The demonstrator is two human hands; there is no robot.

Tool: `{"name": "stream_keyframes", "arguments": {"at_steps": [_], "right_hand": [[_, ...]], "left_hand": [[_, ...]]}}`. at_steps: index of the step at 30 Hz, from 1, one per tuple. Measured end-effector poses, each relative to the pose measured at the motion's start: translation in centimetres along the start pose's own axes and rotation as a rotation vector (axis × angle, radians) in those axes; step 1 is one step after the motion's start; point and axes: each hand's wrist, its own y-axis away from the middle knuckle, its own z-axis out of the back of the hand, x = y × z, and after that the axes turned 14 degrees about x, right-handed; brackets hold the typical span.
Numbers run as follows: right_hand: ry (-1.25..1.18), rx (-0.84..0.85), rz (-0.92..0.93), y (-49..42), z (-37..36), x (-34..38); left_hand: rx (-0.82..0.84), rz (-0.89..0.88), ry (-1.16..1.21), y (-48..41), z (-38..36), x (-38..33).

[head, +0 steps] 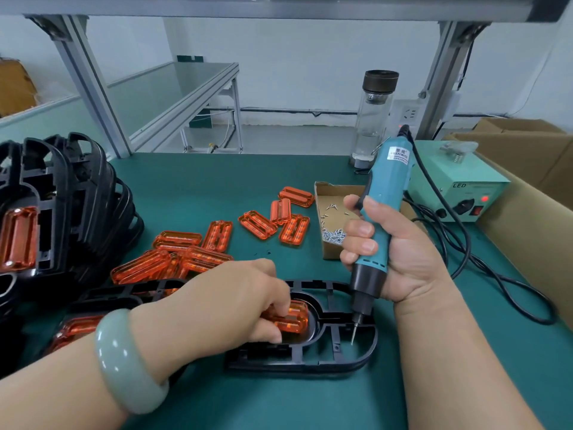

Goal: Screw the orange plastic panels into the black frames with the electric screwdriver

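Note:
A black frame (341,358) lies flat on the green table in front of me. My left hand (235,302) presses an orange panel (294,319) into the frame's oval opening, fingers pinched on it. My right hand (393,249) grips the teal electric screwdriver (376,218) upright; its bit tip hovers just above the frame's right end, beside the panel. Several loose orange panels (217,237) are scattered on the table beyond my left hand. A second frame with an orange panel (77,330) lies under my left forearm.
A stack of black frames (71,197) stands at the left, one showing an orange panel. An open cardboard tray of screws (330,218) sits behind the screwdriver. The power supply box (459,190), its cable, a glass bottle (373,119) and cardboard boxes (527,187) fill the right.

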Motion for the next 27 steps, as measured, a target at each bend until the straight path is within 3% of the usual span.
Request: {"name": "stream_keyframes", "arguments": {"at_steps": [7,11,18,27], "right_hand": [[0.018,-0.018,0.0,0.0,-0.1,0.0],[0.021,-0.015,-0.002,0.0,-0.1,-0.1],[-0.004,0.023,-0.001,-0.1,0.0,-0.1],[-0.051,0.044,0.021,0.1,0.1,0.3]], "left_hand": [[0.073,0.026,-0.069,0.5,-0.5,-0.4],[0.11,0.132,-0.135,-0.6,-0.4,-1.2],[-0.001,0.265,-0.146,-1.5,-0.7,-1.1],[-0.009,0.227,-0.115,-2.4,0.1,-0.4]]}}
